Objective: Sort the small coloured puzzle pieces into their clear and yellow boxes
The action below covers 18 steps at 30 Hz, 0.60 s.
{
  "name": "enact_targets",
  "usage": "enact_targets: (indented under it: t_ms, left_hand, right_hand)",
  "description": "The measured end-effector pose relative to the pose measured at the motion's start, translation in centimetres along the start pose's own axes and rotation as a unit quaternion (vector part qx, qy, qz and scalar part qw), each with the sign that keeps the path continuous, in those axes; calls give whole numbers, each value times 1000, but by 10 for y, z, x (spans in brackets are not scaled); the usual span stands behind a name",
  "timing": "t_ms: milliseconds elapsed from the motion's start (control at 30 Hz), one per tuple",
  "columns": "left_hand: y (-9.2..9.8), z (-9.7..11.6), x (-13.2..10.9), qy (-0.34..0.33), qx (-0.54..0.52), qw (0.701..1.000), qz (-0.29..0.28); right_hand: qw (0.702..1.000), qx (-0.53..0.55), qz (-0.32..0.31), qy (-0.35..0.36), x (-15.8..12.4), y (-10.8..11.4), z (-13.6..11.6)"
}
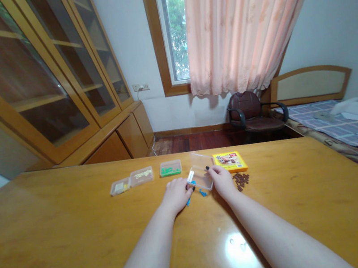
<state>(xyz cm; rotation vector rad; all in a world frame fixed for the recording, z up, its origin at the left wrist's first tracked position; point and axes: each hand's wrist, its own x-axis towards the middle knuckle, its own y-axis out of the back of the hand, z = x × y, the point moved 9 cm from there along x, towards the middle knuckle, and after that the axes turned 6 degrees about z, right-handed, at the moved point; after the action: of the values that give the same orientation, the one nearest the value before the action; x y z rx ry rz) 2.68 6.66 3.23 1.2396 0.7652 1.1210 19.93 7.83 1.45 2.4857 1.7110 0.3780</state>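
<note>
Fingers of the right hand [223, 180] pinch a clear plastic box [203, 182]; left hand [176, 194] is at its left side, whether pinching I cannot tell. Blue pieces [203, 192] lie near.

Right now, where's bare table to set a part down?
Left: table nearer than the clear containers, left of the left arm. Right: past the brown pieces and yellow box, right of the right arm. Also between the arms, nearer than the blue pieces. Crowded: between left hand and right hand, around the clear box.
</note>
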Motion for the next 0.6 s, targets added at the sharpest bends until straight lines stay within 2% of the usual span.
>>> enact_targets:
  t_ms: [233, 400, 600]
  left_hand:
    - [-4, 0, 1, -15, 10, 1000, 6]
    - [0, -1, 0, -6, 2, 999, 34]
    - [-6, -3, 1, 2, 16, 1000, -1]
  right_hand:
    - [1000, -3, -2, 5, 0, 0, -1]
    - [1000, 2, -2, 3, -1, 0, -5]
    - [1000, 7, -1, -3, -1, 2, -6]
